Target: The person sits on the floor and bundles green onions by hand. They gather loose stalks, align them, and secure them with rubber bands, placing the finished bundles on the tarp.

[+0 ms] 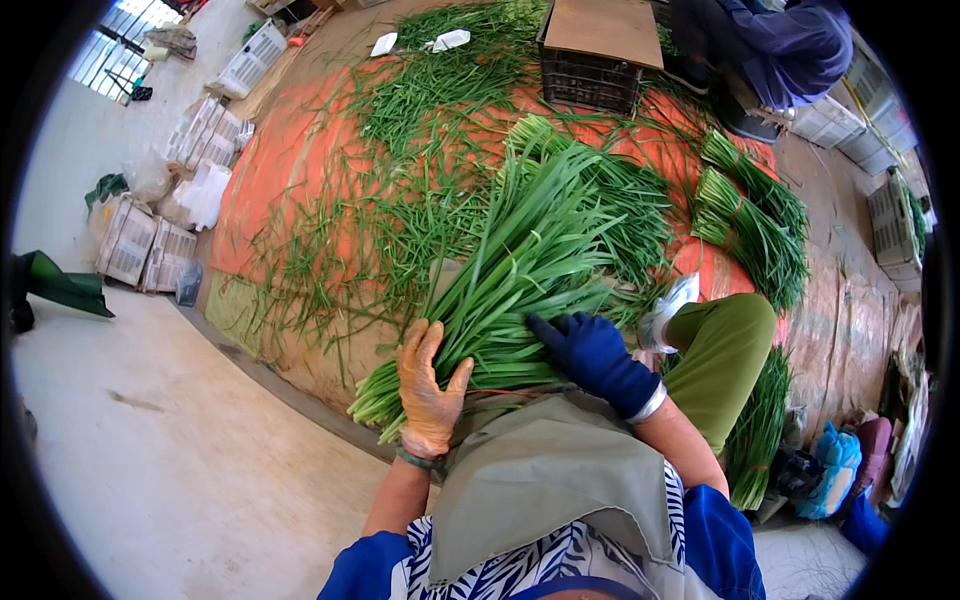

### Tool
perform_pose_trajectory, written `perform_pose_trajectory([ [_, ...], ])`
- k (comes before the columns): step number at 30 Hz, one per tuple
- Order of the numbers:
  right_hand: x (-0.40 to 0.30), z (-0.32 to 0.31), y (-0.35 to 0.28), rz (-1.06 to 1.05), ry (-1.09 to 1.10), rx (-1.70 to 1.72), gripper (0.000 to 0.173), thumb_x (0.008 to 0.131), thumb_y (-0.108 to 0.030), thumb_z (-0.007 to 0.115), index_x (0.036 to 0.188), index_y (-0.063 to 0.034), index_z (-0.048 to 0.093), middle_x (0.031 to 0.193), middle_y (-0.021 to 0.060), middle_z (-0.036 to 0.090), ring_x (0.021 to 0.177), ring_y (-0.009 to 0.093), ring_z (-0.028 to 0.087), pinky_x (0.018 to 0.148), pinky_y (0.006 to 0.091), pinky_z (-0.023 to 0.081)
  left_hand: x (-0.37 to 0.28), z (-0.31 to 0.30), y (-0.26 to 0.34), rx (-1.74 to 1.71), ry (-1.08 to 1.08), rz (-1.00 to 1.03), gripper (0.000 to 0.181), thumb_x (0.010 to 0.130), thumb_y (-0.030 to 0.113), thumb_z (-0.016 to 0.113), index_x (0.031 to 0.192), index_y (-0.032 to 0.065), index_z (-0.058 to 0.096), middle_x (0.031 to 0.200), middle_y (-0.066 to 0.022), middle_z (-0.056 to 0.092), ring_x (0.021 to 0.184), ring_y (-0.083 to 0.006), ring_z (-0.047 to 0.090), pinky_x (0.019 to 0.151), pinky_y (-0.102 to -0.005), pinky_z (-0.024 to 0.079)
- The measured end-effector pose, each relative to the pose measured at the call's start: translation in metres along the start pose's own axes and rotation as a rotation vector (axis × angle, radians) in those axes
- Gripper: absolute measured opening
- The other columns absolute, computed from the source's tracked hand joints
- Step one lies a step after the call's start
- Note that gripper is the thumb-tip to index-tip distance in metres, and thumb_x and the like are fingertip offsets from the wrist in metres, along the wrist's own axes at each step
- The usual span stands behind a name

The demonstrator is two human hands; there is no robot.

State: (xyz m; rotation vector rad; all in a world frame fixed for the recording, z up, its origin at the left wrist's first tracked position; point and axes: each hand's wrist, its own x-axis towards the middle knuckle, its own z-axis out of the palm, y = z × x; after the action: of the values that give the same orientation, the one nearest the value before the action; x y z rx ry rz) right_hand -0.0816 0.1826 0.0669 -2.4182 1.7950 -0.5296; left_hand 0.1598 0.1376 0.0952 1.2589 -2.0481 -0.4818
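Note:
A large loose bunch of garlic chives [517, 262] lies across my lap on the grey apron [540, 457]. Its pale cut ends point to the lower left and its leaf tips fan out away from me. My left hand [429, 382], in a thin translucent orange glove, grips the bunch near the cut ends. My right hand [596, 356], in a dark blue knit glove, rests against the leaves on the near right side with its fingers partly spread. Whether it pinches any leaves is unclear. A thin red band [502, 392] shows at the apron's top edge beneath the leaves.
Loose chive leaves litter the orange sheet [262, 202]. Tied chive bundles [750, 225] lie at the right, and another bundle [757, 435] is beside my knee. A black crate [589, 79] topped with cardboard stands ahead, near a seated person [780, 52]. White crates [135, 240] line the left.

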Motion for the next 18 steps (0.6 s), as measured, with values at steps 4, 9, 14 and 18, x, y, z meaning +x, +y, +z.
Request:
perform_pose_trajectory([
  [4, 0.010, -0.044, -0.010, -0.099, 0.176, 0.031, 0.055, 0.075, -0.028, 0.064, 0.127, -0.0155, 0.052, 0.100, 0.0066, 0.057, 0.087, 0.024, 0.055, 0.065, 0.0355, 0.045, -0.002, 0.005, 0.006, 0.089, 0.007, -0.001, 0.057, 0.073, 0.012, 0.072, 0.127, 0.0173, 0.052, 0.135, -0.0144, 0.042, 0.124, -0.0361, 0.040, 0.104, -0.0516, 0.025],
  [9, 0.018, -0.070, -0.040, -0.392, 0.246, 0.044, 0.049, 0.078, -0.023, 0.057, 0.125, -0.0122, 0.053, 0.111, 0.0060, 0.057, 0.097, 0.022, 0.055, 0.073, 0.0345, 0.045, -0.002, 0.011, 0.001, 0.099, 0.025, 0.079, 0.050, 0.072, 0.011, 0.072, 0.118, 0.0215, 0.059, 0.135, -0.0144, 0.042, 0.126, -0.0382, 0.037, 0.104, -0.0519, 0.025],
  [14, 0.030, -0.025, -0.055, -0.345, 0.205, 0.018, 0.047, 0.079, -0.022, 0.052, 0.124, -0.0094, 0.053, 0.125, 0.0115, 0.051, 0.123, 0.031, 0.043, 0.105, 0.0557, 0.028, -0.003, 0.003, 0.006, 0.112, -0.053, 0.077, 0.043, 0.070, 0.010, 0.073, 0.110, 0.0201, 0.065, 0.137, -0.0146, 0.041, 0.127, -0.0383, 0.036, 0.105, -0.0514, 0.025],
  [18, 0.015, 0.003, -0.054, -0.238, 0.054, -0.002, 0.047, 0.078, -0.021, 0.052, 0.124, -0.0096, 0.053, 0.125, 0.0093, 0.051, 0.123, 0.028, 0.043, 0.105, 0.0551, 0.028, 0.000, -0.010, 0.007, -0.011, -0.089, 0.078, 0.037, 0.070, 0.010, 0.073, 0.106, 0.0166, 0.067, 0.136, -0.0135, 0.042, 0.127, -0.0380, 0.037, 0.105, -0.0475, 0.029],
])
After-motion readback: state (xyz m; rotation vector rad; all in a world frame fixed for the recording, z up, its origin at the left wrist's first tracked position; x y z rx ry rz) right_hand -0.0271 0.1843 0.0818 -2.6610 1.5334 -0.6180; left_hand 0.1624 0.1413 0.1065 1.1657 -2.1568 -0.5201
